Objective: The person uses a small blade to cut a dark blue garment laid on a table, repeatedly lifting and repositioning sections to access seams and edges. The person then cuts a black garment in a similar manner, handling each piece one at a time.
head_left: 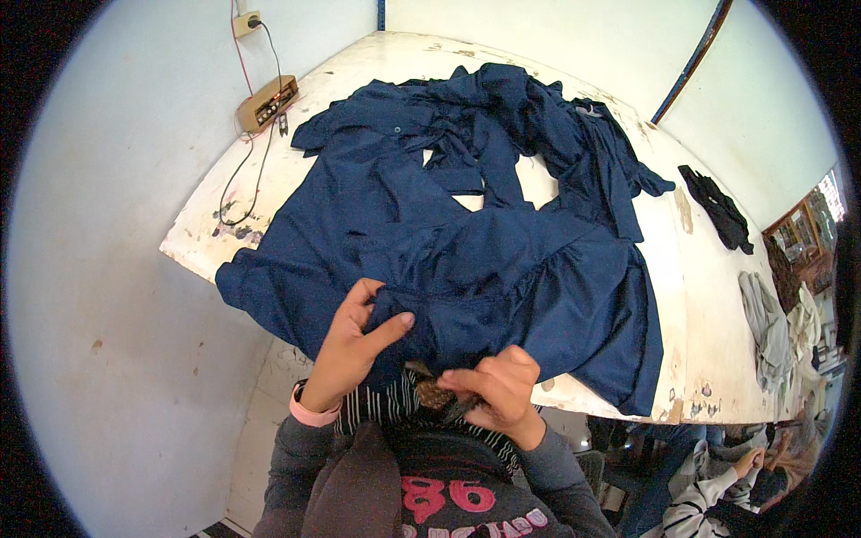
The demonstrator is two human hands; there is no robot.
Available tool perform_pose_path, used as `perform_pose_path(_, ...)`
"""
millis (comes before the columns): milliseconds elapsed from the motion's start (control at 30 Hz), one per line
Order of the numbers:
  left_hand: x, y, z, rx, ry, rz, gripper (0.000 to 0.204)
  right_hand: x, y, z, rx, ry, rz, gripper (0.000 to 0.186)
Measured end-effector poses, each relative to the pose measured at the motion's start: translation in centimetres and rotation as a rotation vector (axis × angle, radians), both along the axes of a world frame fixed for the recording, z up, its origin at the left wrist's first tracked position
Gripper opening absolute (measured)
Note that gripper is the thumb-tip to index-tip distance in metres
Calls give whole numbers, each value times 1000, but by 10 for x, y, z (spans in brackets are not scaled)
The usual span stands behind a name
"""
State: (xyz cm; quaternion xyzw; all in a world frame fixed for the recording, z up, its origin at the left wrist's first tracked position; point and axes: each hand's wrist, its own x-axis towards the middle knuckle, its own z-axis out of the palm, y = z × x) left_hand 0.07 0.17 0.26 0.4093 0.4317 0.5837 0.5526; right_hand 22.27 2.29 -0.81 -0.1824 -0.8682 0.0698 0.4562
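A large navy blue garment (457, 260) with a button, long sleeves or legs and gathered seams lies spread and rumpled across the white table. At its near edge, my left hand (345, 350) holds a fold of the navy cloth, with the thumb on top and the fingers curled at the fabric. To the right and a little nearer to me, my right hand (502, 390) is closed, its fingers bent and thumb pressed in. Whatever those fingers hold is too small or hidden to make out. The cloth's front part hangs over the table edge toward my lap.
The worn white table (202, 211) meets a wall at the left. A brown power strip (267, 105) with cords is at the back left. Toward the right lie a black cloth (715, 208) and a grey cloth (765, 318). Another person's striped sleeve (695, 507) shows at lower right.
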Motion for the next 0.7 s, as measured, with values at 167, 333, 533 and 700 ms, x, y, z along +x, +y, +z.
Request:
perform_pose_path(167, -30, -12, 1, 25, 214, -36, 34, 2, -11, -5, -243, 172, 243, 23)
perform_pose_path(333, -51, -33, 12, 127, 908, -440, 38, 20, -8, -20, -204, 116, 195, 16)
perform_pose_path(533, -46, -44, 19, 262, 848, -452, 39, 13, 3, -15, -425, 64, -78, 39)
perform_pose_path(700, -51, -13, 22, -18, 1032, 268, 34, 12, 4, -29, -439, -318, -58, 50)
